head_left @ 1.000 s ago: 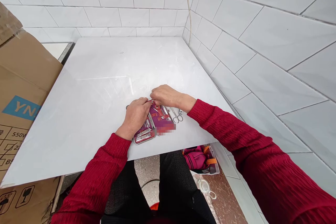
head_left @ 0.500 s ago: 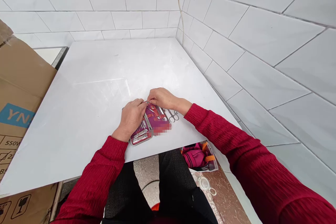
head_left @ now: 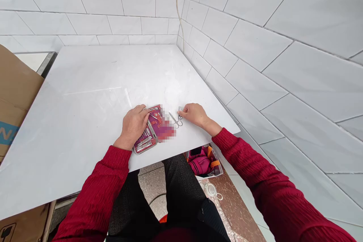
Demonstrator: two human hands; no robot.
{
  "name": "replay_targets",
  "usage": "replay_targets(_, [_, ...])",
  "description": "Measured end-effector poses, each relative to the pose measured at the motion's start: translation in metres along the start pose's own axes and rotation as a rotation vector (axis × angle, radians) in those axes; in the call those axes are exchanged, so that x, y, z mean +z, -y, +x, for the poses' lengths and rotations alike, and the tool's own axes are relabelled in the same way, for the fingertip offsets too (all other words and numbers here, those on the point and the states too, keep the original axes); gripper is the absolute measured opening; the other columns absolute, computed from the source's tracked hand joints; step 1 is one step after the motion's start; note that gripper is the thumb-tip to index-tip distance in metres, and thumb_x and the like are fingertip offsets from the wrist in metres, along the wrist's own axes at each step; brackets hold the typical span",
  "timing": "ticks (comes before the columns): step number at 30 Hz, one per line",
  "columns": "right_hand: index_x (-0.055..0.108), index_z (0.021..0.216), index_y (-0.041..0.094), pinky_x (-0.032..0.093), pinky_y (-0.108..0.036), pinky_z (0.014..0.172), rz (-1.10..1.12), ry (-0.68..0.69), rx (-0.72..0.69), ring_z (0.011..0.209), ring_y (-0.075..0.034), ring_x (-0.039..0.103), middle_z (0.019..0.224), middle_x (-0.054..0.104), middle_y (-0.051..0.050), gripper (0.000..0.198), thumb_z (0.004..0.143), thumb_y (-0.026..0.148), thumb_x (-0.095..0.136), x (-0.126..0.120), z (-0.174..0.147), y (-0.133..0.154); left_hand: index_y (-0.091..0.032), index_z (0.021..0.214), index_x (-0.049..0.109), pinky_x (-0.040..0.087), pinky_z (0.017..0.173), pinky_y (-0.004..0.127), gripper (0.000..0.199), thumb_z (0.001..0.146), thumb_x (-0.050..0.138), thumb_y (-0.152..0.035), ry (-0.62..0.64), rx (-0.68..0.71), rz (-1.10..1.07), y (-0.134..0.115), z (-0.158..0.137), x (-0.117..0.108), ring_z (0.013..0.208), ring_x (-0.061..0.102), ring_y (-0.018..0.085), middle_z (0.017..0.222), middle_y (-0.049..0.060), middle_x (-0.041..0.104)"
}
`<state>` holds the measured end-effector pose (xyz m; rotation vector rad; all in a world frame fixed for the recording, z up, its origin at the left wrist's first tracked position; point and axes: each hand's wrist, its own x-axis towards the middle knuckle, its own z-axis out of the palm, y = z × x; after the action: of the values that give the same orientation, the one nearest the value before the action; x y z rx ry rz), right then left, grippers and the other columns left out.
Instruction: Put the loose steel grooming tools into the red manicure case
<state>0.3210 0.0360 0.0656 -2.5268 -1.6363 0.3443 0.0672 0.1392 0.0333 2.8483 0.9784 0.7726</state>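
A manicure set case (head_left: 154, 130) lies unfolded on the white tabletop, with a purple and red lining. Metal tools sit in its loops, among them nail clippers (head_left: 144, 143) in the near left half. Curled over the upper left part of the case, my left hand (head_left: 135, 123) holds it against the table and hides some of the tools. To the right, small scissors (head_left: 176, 121) lie on the table. Just beyond them my right hand (head_left: 195, 114) pinches a small silver nail clipper (head_left: 180, 113) between thumb and fingers at the table surface. Part of the case's right half is blurred.
The white table (head_left: 85, 121) meets a tiled wall (head_left: 227, 72) at the right and back. A cardboard box (head_left: 17, 94) stands at the left. Below the front edge is a bin (head_left: 217, 172) holding a pink bag (head_left: 201, 162). A cord (head_left: 178, 3) hangs in the corner.
My right hand has moved right, from the top of the case to the small nail clipper beside the scissors. My left hand has stayed on the case. The camera view has shifted right.
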Motion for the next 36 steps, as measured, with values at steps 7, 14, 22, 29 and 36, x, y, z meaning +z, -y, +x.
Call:
replay_targets(7, [0.073,0.072,0.018,0.034,-0.028,0.057,0.068,0.047,0.040,0.064,-0.017,0.063,0.067,0.071,-0.005,0.022,0.086,0.028,0.059,0.002,0.006,0.005,-0.022,0.103,0.075,0.055,0.083,0.036,0.032,0.103,0.044,-0.027,-0.061,-0.079,-0.082,0.003,-0.008,-0.006,0.107,0.068,0.024,0.125,0.007,0.072])
replay_targets(14, [0.074,0.082,0.018,0.038,-0.026,0.061,0.084,-0.032,0.007,0.078,-0.018,0.066,0.085,0.076,-0.005,0.013,0.082,0.024,0.063,0.002,-0.008,0.016,-0.020,0.106,0.073,0.055,0.091,0.039,0.032,0.104,0.042,-0.026,-0.113,-0.054,-0.108,-0.003,-0.030,-0.019,0.109,0.068,0.025,0.123,0.009,0.072])
replay_targets(22, [0.072,0.091,0.016,0.040,-0.025,0.067,0.233,-0.091,-0.033,0.080,-0.016,0.065,0.087,0.076,-0.003,0.012,0.084,0.020,0.064,-0.004,-0.025,0.032,-0.020,0.111,0.072,0.054,0.100,0.047,0.031,0.105,0.042,-0.025,-0.098,0.024,-0.092,-0.009,-0.073,-0.023,0.125,0.063,0.029,0.130,0.012,0.069])
replay_targets(29, [0.071,0.093,0.016,0.041,-0.025,0.068,0.258,-0.055,-0.168,0.076,-0.016,0.067,0.085,0.076,-0.002,0.012,0.084,0.021,0.064,0.001,-0.045,0.058,-0.021,0.116,0.070,0.052,0.105,0.048,0.029,0.104,0.043,-0.023,-0.071,0.066,-0.096,-0.021,-0.082,-0.024,0.130,0.059,0.028,0.134,0.013,0.067])
replay_targets(36, [0.072,0.098,0.015,0.043,-0.029,0.071,-0.029,0.090,-0.318,0.090,-0.024,0.072,0.097,0.079,-0.009,0.020,0.086,0.030,0.066,0.012,-0.063,0.094,-0.021,0.122,0.070,0.049,0.110,0.051,0.032,0.102,0.044,-0.019,-0.011,0.123,-0.055,-0.026,-0.084,-0.025,0.136,0.054,0.030,0.138,0.013,0.064])
